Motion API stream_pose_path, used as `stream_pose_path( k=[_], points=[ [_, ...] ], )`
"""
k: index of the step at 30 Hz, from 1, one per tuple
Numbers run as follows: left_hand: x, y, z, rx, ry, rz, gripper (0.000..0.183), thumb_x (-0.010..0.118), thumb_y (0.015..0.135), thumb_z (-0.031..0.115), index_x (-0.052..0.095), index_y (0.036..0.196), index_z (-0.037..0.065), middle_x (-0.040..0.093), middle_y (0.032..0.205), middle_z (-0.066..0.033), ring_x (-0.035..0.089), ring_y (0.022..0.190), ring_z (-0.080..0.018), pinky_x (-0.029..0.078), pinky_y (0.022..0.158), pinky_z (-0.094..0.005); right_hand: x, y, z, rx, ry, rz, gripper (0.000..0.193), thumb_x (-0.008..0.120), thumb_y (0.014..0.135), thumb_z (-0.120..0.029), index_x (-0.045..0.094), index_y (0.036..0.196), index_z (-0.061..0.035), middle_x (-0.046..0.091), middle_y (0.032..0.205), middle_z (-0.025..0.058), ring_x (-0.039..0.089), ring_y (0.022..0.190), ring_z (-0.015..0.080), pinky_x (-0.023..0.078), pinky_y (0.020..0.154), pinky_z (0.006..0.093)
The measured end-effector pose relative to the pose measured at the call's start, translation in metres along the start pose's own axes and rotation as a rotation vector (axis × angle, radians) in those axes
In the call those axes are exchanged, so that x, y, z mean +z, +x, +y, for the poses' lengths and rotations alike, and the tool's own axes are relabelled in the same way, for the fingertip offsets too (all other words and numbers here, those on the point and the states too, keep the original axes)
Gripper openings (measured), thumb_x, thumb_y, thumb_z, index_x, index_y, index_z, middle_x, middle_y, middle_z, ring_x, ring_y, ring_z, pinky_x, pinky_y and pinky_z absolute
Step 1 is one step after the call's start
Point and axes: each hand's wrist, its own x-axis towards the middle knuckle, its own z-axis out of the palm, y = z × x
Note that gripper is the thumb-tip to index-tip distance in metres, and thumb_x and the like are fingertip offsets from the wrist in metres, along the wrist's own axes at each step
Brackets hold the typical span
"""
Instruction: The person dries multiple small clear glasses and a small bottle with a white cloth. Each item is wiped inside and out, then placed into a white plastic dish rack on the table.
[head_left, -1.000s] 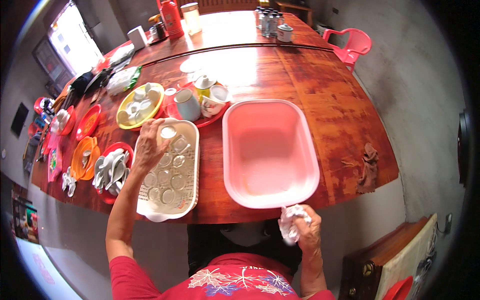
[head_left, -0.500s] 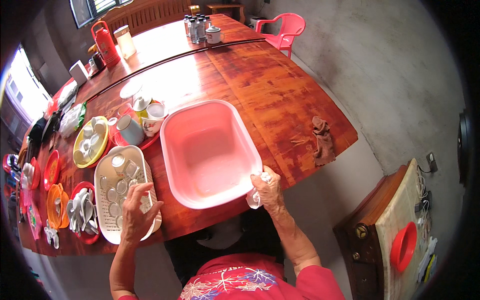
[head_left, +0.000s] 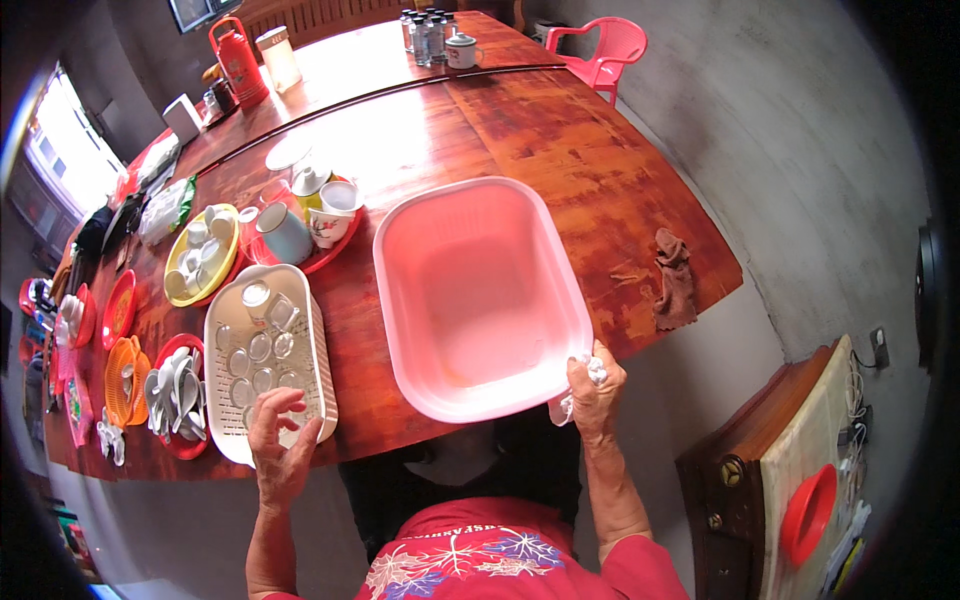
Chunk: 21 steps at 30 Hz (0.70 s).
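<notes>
A large pink plastic basin (head_left: 480, 300) with a pale rim sits on the red-brown wooden table, its near corner close to the edge. At that corner my right hand (head_left: 597, 390) is closed on the rim. A crumpled white cloth (head_left: 566, 408) pokes out of the same hand. My left hand (head_left: 283, 440) is raised with bent, spread fingers and nothing in it. It hovers over the near end of a cream slotted basket (head_left: 228, 420), which holds several small clear glasses (head_left: 260, 347).
Left of the basket lie a red dish of spoons (head_left: 176, 400), an orange basket (head_left: 125, 375) and a yellow plate of small cups (head_left: 203, 258). Behind it, a red tray holds mugs (head_left: 284, 235). A brown rag (head_left: 675, 283) lies at the table's right edge.
The pink basin has slid to the right, away from the cream basket, with my right hand on its corner. My left hand stays over the basket. The view has shifted slightly.
</notes>
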Motion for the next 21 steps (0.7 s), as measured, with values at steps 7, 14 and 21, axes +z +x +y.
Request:
stream_pose_path(
  k=[7,14,21],
  points=[
    [0.042,-0.008,0.020,-0.047,-0.147,-0.122,0.041,0.069,0.071,-0.007,0.057,0.109,0.005,0.055,0.106,-0.0076,0.058,0.084,-0.0110,0.045,0.062,-0.0215,-0.010,-0.012,-0.013,-0.226,-0.207,0.113,0.029,0.054,0.080,-0.010,0.057,0.104,0.0068,0.060,0.067,0.0078,0.058,0.058,0.0121,0.048,0.052,0.0286],
    [0.103,-0.001,0.005,-0.421,-0.583,-0.399,0.061,0.064,0.088,0.022,0.031,0.135,0.003,0.052,0.116,-0.0124,0.060,0.092,-0.0184,0.054,0.073,-0.0310,-0.002,-0.019,-0.029,-0.219,-0.332,0.103,0.037,0.053,0.078,-0.006,0.056,0.113,0.0075,0.060,0.067,0.0099,0.057,0.055,0.0122,0.048,0.054,0.0269],
    [0.140,0.023,-0.013,-0.868,-1.045,-0.463,0.048,0.061,0.088,0.021,0.043,0.126,-0.002,0.059,0.108,-0.0130,0.063,0.091,-0.0248,0.056,0.075,-0.0386,-0.007,-0.019,-0.036,-0.132,-0.282,0.015,0.039,0.056,0.076,-0.006,0.055,0.112,0.0073,0.060,0.062,0.0128,0.063,0.054,0.0204,0.051,0.051,0.0334]
  ],
)
